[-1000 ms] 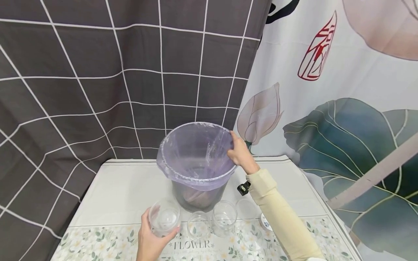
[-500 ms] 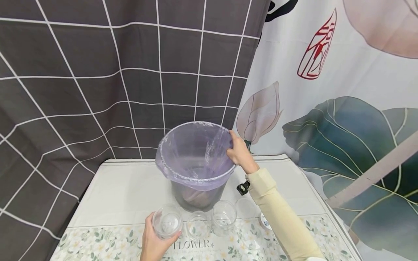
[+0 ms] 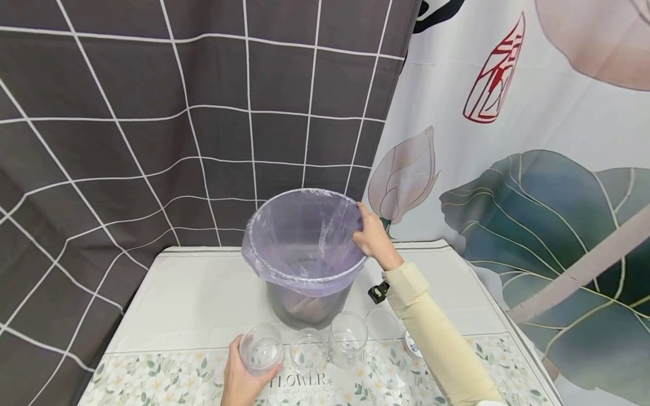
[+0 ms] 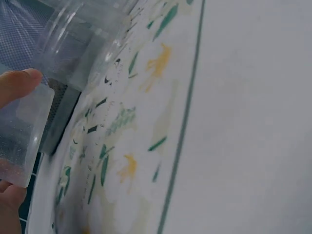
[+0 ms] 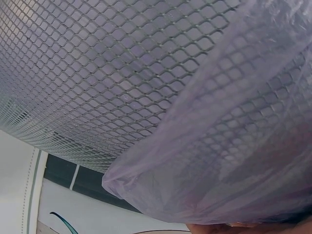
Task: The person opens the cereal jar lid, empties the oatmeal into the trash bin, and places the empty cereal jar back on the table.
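A mesh wastebasket (image 5: 97,68) lined with a translucent purple bin bag (image 3: 304,237) stands toward the back of the table. My right hand (image 3: 374,239) grips its right rim over the bag, thumb on the inner side; the bag's folded edge covers most of this hand in the right wrist view. In front of the basket's left side, my left hand (image 3: 240,375) holds a clear plastic cup (image 3: 261,348) between thumb and fingers. The left wrist view shows that cup (image 4: 22,131) with the thumb across its side. Two more clear cups, one (image 3: 307,349) nearer and another (image 3: 348,339), stand just to its right.
A clear round lid-like disc (image 3: 383,324) lies right of the cups. Beside the right sleeve (image 3: 437,338) sits a small white round item (image 3: 413,344) with blue marks. The table (image 3: 193,299) wears a flowered cloth; a dark grid curtain (image 3: 203,113) hangs behind.
My left hand has moved slightly right and toward me with the cup, closer to the neighbouring cup. The right hand keeps its grip on the wastebasket rim.
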`<state>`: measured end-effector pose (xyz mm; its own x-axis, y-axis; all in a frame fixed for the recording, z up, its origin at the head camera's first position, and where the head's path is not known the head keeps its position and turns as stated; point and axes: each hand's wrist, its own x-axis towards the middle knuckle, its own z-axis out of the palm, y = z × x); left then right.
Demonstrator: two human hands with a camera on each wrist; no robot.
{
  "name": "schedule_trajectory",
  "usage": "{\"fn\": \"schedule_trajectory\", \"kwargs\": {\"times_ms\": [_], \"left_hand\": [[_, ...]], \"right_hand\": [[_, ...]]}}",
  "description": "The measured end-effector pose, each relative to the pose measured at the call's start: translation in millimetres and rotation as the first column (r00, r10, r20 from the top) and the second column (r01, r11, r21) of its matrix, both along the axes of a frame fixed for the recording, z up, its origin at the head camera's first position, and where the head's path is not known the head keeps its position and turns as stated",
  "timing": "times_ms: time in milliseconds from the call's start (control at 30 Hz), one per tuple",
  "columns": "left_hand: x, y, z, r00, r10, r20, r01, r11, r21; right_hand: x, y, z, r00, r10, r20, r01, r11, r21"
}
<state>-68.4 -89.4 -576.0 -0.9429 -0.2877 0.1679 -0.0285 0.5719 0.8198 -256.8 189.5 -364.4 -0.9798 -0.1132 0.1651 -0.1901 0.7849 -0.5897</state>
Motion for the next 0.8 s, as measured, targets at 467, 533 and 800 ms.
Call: {"fn": "schedule_trajectory", "kwargs": {"times_ms": [467,533,800], "left_hand": [[-4.1,-3,-10.3,0.986,-0.1,0.133,0.103,0.995,-0.011],[-4.0,-3,-10.7,0.981,-0.117,0.155,0.121,0.993,-0.012],[-4.9,-3,-13.1,0.974,-0.134,0.183,0.137,0.991,-0.001]], "right_hand": [[-1.6,0,-1.9,1.0,0.005,0.009,-0.005,1.0,-0.004],[-1.6,0,-1.5,1.0,0.009,0.005,-0.009,1.0,-0.003],[-1.8,1,-0.3,1.0,0.003,0.019,-0.003,1.0,-0.008]]}}
